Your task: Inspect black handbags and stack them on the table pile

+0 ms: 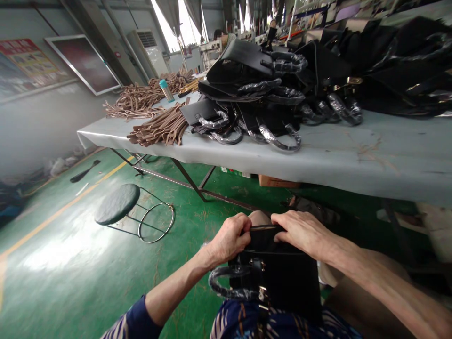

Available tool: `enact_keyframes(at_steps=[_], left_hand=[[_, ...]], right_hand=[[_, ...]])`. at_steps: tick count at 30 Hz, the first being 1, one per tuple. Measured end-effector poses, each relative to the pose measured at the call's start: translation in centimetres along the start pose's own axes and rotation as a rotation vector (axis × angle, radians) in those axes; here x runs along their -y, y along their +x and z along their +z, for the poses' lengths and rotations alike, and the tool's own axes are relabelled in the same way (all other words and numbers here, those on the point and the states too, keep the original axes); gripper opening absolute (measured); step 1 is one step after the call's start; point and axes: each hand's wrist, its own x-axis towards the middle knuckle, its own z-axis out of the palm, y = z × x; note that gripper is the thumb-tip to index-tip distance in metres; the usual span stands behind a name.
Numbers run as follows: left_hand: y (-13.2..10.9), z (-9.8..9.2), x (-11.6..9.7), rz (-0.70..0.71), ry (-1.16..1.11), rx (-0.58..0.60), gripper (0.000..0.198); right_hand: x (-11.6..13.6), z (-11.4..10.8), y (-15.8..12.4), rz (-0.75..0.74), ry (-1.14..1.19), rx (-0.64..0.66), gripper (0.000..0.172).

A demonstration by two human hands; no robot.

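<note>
A black handbag (289, 282) lies across my lap, its top edge facing away from me. Gold-coloured metal fittings and a plastic-wrapped handle (229, 282) show on its left part. My left hand (233, 235) pinches the left end of the bag's top edge, fingers curled. On the right end of that edge, my right hand (300, 230) grips with the thumb on the near side and the fingers over the far side. Between the hands the opening shows a thin strip of lighter lining. What lies inside the bag is hidden.
A long table (353, 155) with a grey cover stands ahead. On it are piled black handbags (247, 70), bundles of brown strips (162, 127) and a teal-capped bottle (166, 90). A round stool (118, 205) stands on the green floor to the left.
</note>
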Motion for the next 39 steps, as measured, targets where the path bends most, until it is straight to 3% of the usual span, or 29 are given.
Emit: enact_keyframes(at_steps=[6, 17, 30, 39], left_hand=[[0.0, -0.1, 0.3, -0.029, -0.013, -0.016, 0.014], [-0.1, -0.2, 0.4, -0.047, -0.004, -0.040, 0.014], [0.1, -0.2, 0.4, -0.058, -0.001, 0.003, 0.013], [0.2, -0.4, 0.0, -0.156, 0.014, -0.001, 0.010]], right_hand=[[0.7, -0.8, 0.8, -0.077, 0.019, 0.006, 0.024], [1.4, -0.5, 2.5, -0.176, 0.095, -0.027, 0.011], [0.8, -0.4, 2.4, -0.173, 0.271, -0.013, 0.014], [0.5, -0.6, 2.1, -0.187, 0.419, 0.042, 0.020]])
